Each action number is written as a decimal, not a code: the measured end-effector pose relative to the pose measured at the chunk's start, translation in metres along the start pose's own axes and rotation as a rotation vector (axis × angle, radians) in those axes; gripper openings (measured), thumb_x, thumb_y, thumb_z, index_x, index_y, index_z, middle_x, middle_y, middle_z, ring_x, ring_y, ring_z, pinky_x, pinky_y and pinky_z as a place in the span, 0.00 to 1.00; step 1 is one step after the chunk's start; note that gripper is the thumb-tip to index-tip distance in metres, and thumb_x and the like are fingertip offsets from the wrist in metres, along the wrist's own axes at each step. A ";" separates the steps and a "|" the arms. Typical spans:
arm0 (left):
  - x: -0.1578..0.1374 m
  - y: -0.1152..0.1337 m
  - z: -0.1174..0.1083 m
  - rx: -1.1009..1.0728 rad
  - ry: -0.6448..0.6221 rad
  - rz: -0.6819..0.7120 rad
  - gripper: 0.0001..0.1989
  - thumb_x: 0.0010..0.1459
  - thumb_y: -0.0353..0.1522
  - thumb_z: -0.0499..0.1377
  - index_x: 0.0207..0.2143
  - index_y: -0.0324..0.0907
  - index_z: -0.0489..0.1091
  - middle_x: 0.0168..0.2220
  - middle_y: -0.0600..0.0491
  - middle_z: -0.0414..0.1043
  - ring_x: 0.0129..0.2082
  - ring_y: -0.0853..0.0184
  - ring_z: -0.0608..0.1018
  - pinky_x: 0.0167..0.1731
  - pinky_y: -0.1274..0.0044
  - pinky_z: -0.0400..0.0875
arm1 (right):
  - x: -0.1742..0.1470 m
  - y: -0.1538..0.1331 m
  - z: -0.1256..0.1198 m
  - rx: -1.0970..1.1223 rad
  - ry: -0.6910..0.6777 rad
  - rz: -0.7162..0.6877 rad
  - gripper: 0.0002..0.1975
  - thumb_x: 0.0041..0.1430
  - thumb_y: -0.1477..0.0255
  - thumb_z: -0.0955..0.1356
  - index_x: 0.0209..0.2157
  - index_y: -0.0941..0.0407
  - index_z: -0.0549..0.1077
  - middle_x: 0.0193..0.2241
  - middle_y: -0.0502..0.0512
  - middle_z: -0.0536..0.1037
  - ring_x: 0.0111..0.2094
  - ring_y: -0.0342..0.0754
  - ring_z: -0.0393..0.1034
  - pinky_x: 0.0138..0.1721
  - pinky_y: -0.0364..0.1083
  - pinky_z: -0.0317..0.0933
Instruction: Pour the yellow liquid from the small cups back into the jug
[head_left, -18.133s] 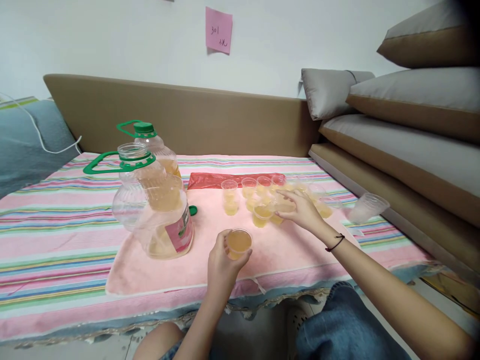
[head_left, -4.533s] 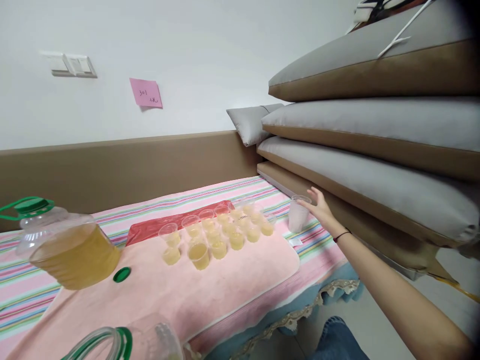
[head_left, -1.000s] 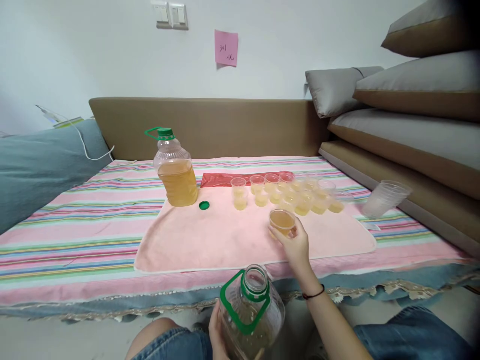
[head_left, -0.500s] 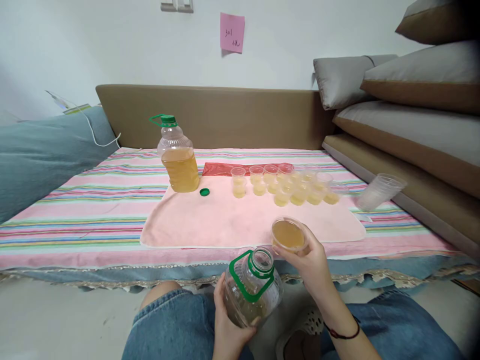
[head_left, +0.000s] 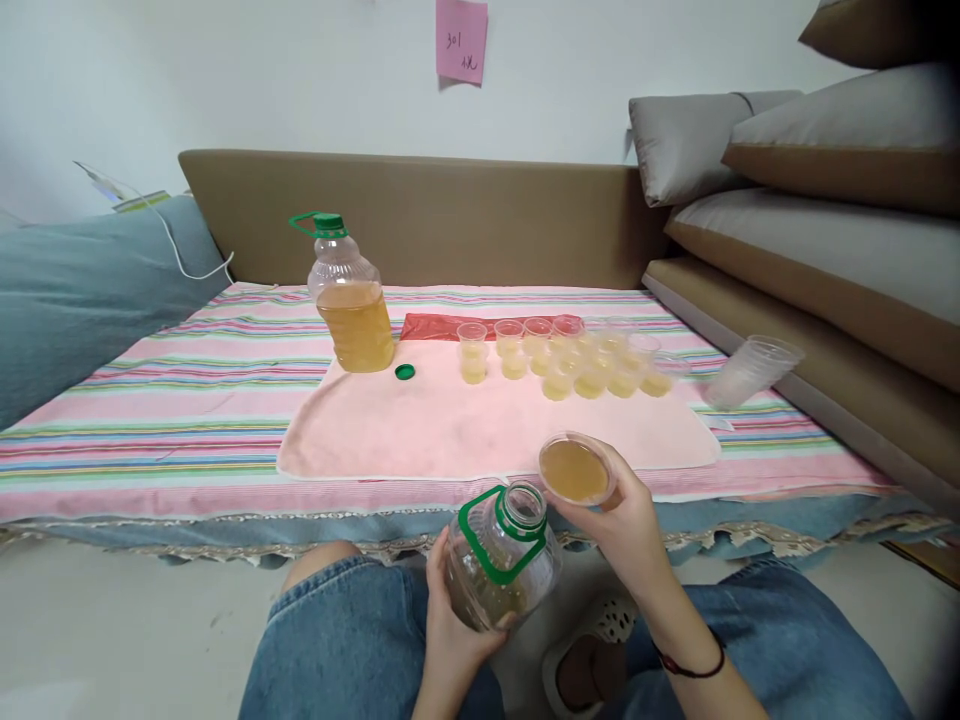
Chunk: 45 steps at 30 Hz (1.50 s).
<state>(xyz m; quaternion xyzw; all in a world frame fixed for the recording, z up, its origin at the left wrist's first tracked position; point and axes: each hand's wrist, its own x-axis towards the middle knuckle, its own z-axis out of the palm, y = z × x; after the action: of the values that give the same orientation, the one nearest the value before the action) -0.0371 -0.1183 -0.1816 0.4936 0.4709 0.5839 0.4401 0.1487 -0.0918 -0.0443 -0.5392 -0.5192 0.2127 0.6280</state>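
Observation:
My left hand (head_left: 457,625) is wrapped round the lower part of a clear plastic jug (head_left: 499,560) with a green handle. The jug is uncapped and tilted, its mouth toward the bed, above my lap. In my right hand (head_left: 626,510) is a clear plastic cup (head_left: 576,468) of yellowish-brown liquid, held just beside the jug's mouth. No stream shows between them. On the pink cloth (head_left: 405,430) several filled cups (head_left: 590,383) stand in a cluster. A green cap (head_left: 405,372) lies on the cloth, next to a second, capped jug (head_left: 358,325) partly full of amber liquid.
A stack of clear cups (head_left: 754,372) lies tilted on the striped sheet (head_left: 187,430) at the right, near piled cushions (head_left: 817,240). Red plastic (head_left: 435,327) lies behind the filled cups. A blue-covered cushion (head_left: 97,290) with a white cable is at the left.
The view has tipped slightly downward, so the bed and its things sit higher in the picture. Both hands keep hold of the jug and the cup, in nearly the same place.

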 end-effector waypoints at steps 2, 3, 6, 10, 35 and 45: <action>0.000 -0.004 -0.002 0.012 -0.007 0.004 0.50 0.37 0.40 0.71 0.62 0.43 0.54 0.61 0.39 0.63 0.62 0.48 0.68 0.62 0.59 0.63 | 0.000 -0.001 -0.001 0.011 -0.009 0.013 0.27 0.49 0.63 0.78 0.49 0.55 0.74 0.51 0.59 0.75 0.54 0.55 0.69 0.52 0.49 0.67; 0.000 -0.007 -0.004 0.019 -0.016 0.008 0.50 0.37 0.39 0.71 0.62 0.43 0.54 0.61 0.39 0.63 0.62 0.48 0.69 0.61 0.59 0.64 | 0.000 -0.001 -0.002 0.020 -0.012 0.016 0.27 0.49 0.63 0.78 0.49 0.55 0.74 0.51 0.59 0.75 0.53 0.54 0.69 0.52 0.49 0.68; 0.002 -0.015 -0.009 0.039 -0.058 0.030 0.51 0.37 0.37 0.72 0.63 0.43 0.53 0.62 0.39 0.63 0.62 0.47 0.69 0.61 0.58 0.65 | 0.000 -0.004 -0.003 0.049 -0.021 0.025 0.27 0.48 0.63 0.79 0.49 0.55 0.74 0.51 0.59 0.75 0.52 0.54 0.70 0.49 0.47 0.69; 0.002 -0.024 -0.013 0.044 -0.081 0.074 0.53 0.36 0.36 0.73 0.64 0.45 0.53 0.62 0.40 0.63 0.62 0.47 0.69 0.60 0.58 0.66 | 0.000 -0.005 -0.007 0.063 -0.042 0.050 0.29 0.47 0.61 0.79 0.49 0.56 0.74 0.50 0.60 0.75 0.50 0.55 0.71 0.48 0.48 0.70; 0.004 -0.003 -0.011 0.076 -0.098 0.107 0.50 0.37 0.34 0.73 0.62 0.44 0.54 0.57 0.40 0.67 0.57 0.48 0.74 0.55 0.60 0.72 | 0.002 -0.008 -0.021 -0.033 -0.159 -0.008 0.31 0.44 0.64 0.81 0.50 0.53 0.74 0.49 0.56 0.77 0.50 0.51 0.73 0.48 0.43 0.70; 0.004 0.001 -0.012 0.038 -0.130 0.068 0.51 0.37 0.33 0.73 0.63 0.45 0.54 0.58 0.41 0.67 0.57 0.48 0.74 0.54 0.60 0.72 | 0.005 -0.017 -0.026 -0.087 -0.217 -0.059 0.30 0.46 0.66 0.81 0.51 0.52 0.75 0.51 0.54 0.76 0.51 0.50 0.72 0.45 0.41 0.71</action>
<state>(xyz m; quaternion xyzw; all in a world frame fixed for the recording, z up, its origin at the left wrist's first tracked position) -0.0497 -0.1158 -0.1812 0.5546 0.4350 0.5562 0.4403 0.1683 -0.1044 -0.0238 -0.5243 -0.6085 0.2288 0.5500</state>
